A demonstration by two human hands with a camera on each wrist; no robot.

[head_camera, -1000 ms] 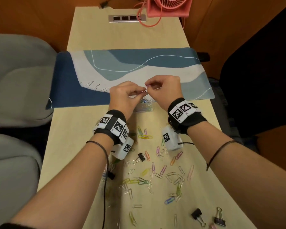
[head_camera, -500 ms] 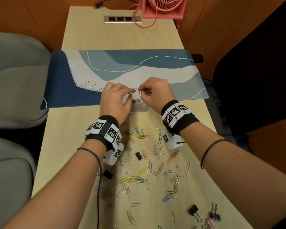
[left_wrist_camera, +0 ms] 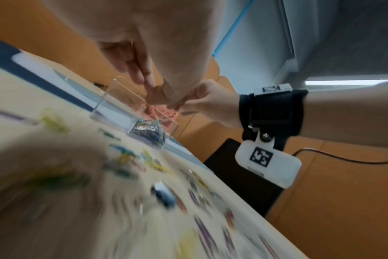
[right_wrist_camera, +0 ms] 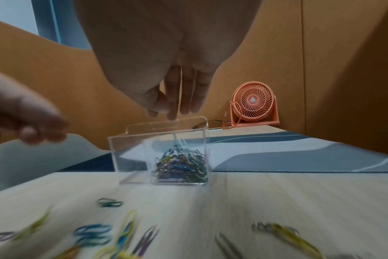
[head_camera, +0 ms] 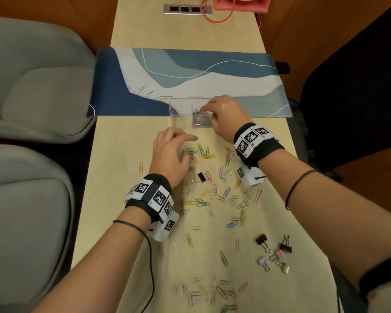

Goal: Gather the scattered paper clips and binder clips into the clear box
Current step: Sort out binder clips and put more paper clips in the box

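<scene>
The clear box (head_camera: pixel 181 109) stands at the desk mat's near edge; its right compartment holds a pile of paper clips (right_wrist_camera: pixel 182 163). My right hand (head_camera: pixel 221 114) hovers over that compartment, its fingers (right_wrist_camera: pixel 177 105) pointing straight down above the rim with nothing seen between them. My left hand (head_camera: pixel 172 154) lies low over the table nearer me, index finger out, fingers relaxed, over a few coloured paper clips (head_camera: pixel 203 153). Many more scattered clips (head_camera: pixel 226 195) cover the table. A black binder clip (head_camera: pixel 200 177) lies by my left wrist; several other binder clips (head_camera: pixel 273 251) lie at the near right.
A blue patterned desk mat (head_camera: pixel 190 75) crosses the table behind the box. A pink fan (right_wrist_camera: pixel 253 106) and a socket strip (head_camera: pixel 187 9) sit at the far end. Grey seats (head_camera: pixel 32 98) flank the left edge, a black chair (head_camera: pixel 359 86) the right.
Both hands were pinching together above the box. My left hand has since dropped back toward me onto the clips on the table, while my right hand stays over the box.
</scene>
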